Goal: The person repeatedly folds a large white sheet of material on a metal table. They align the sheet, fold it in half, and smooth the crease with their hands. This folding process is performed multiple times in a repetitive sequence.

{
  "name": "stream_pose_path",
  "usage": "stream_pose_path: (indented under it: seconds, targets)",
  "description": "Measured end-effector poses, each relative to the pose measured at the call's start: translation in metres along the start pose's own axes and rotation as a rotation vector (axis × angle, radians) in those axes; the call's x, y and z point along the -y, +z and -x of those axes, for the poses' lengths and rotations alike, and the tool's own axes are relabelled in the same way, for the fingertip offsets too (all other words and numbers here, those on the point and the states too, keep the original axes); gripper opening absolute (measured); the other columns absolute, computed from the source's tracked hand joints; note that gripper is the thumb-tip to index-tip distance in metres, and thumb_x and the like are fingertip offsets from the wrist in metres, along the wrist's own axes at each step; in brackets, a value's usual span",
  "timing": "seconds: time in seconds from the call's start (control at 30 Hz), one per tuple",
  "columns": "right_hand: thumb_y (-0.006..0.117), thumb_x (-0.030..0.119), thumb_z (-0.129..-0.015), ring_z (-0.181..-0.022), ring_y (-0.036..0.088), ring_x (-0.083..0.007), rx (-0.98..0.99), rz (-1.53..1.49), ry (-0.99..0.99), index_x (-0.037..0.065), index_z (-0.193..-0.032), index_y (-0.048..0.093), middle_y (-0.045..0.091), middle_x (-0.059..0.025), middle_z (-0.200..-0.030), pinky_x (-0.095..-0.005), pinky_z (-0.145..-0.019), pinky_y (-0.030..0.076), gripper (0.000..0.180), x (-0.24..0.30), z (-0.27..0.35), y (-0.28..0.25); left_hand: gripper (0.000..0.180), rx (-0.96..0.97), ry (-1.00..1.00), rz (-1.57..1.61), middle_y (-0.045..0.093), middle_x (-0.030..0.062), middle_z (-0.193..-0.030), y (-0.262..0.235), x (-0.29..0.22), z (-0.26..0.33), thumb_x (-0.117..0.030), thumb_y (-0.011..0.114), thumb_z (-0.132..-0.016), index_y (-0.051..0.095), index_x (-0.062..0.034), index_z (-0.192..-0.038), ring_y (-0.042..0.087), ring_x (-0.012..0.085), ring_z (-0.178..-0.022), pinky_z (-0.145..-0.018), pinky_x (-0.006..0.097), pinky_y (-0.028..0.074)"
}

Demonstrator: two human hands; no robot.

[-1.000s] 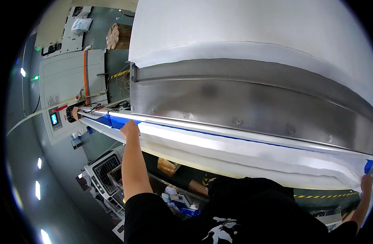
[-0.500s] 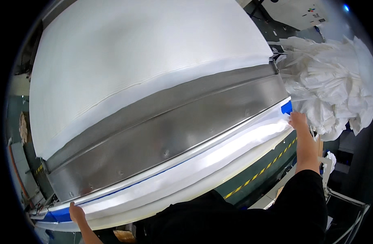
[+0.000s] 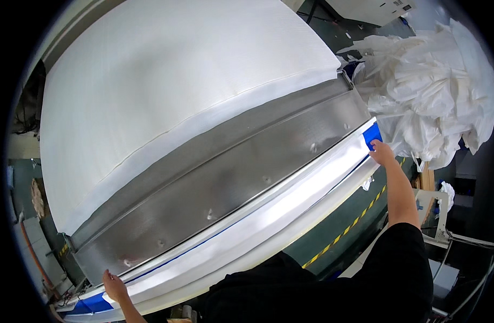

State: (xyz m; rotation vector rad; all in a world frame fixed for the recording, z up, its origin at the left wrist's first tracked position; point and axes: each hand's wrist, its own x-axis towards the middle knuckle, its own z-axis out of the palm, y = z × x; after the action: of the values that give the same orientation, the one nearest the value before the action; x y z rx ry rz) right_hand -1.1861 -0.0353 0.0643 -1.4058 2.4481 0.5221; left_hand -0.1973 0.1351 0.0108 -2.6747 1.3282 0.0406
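A long strip of white cloth [image 3: 257, 222] lies along the curved front edge of a machine, over a blue surface [image 3: 93, 303] that shows at both ends. At the left end, my left hand [image 3: 115, 287] is open, its fingers pointing up toward the metal edge beside the cloth. Far to the right, my right hand [image 3: 383, 153] has its fingers closed on the cloth's end corner, next to a blue patch. Behind the strip runs a bare metal panel [image 3: 230, 185]. Beyond that is a broad white padded surface [image 3: 187, 70].
A large heap of crumpled white cloth [image 3: 424, 97] stands past the right end of the machine. Yellow-and-black tape [image 3: 344, 231] marks the green floor below. At the lower right is a pale metal frame [image 3: 473, 239]; a white cabinet [image 3: 365, 11] is at the far right.
The view has turned and shifted. The cloth strip lies flatter and farther back on the blue surface. My left hand has opened its fingers; my right hand has moved toward the blue patch.
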Motion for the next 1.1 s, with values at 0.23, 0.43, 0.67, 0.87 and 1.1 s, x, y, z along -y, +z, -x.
stream_pose_path:
  seconds: [0.23,0.43,0.67,0.87,1.1]
  targets:
    - [0.074,0.018,-0.063,-0.100,0.060,-0.0282,0.194,-0.410,-0.053,0.005,-0.121,0.054,0.063,-0.0166,-0.107,-0.0350,-0.088,0.047,0.062,-0.007,-0.039,0.057,0.025,-0.175,0.381,0.365,0.064,0.0147,-0.103,-0.019,-0.129,0.028,-0.005,0.055,-0.084,0.061,-0.0028,-0.108,0.062,0.0297,-0.094,-0.083,0.037,0.048]
    - [0.077,0.015,-0.065,-0.078,0.060,-0.0163,0.363,-0.624,0.007,0.004,-0.110,0.059,0.065,-0.0084,-0.091,-0.0292,-0.065,0.047,0.050,0.053,-0.010,0.054,0.021,-0.115,0.550,0.480,0.063,0.0146,-0.094,-0.058,-0.216,0.078,-0.001,0.058,-0.079,0.061,-0.0037,-0.099,0.061,0.0343,-0.085,-0.074,0.040,0.048]
    - [0.078,0.010,-0.067,-0.072,0.055,-0.0099,0.571,-0.751,-0.212,0.007,-0.091,0.060,0.059,0.0006,-0.079,-0.0238,-0.067,0.046,0.030,0.101,0.038,0.071,0.020,-0.052,0.630,0.634,0.063,0.0141,-0.092,-0.059,-0.248,0.101,-0.002,0.059,-0.078,0.062,-0.0049,-0.098,0.061,0.0335,-0.084,-0.072,0.039,0.049]
    - [0.077,0.004,-0.069,-0.072,0.052,-0.0063,0.802,-0.891,-0.419,0.008,-0.088,0.055,0.054,0.0038,-0.076,-0.0221,-0.067,0.044,0.029,0.163,0.104,0.067,0.023,0.083,0.823,0.797,0.064,0.0111,-0.091,-0.063,-0.288,0.131,-0.002,0.062,-0.074,0.063,-0.0069,-0.096,0.062,0.0304,-0.083,-0.073,0.037,0.050]
    - [0.078,0.018,-0.069,-0.079,0.061,-0.0215,0.534,-0.621,-0.929,0.005,-0.090,0.058,0.061,-0.0091,-0.083,-0.0317,-0.072,0.049,0.032,0.233,0.204,0.055,0.047,0.386,1.226,0.884,0.060,0.0117,-0.109,-0.086,-0.350,0.180,-0.017,0.071,-0.072,0.055,-0.0068,-0.116,0.057,0.0286,-0.103,-0.089,0.041,0.043]
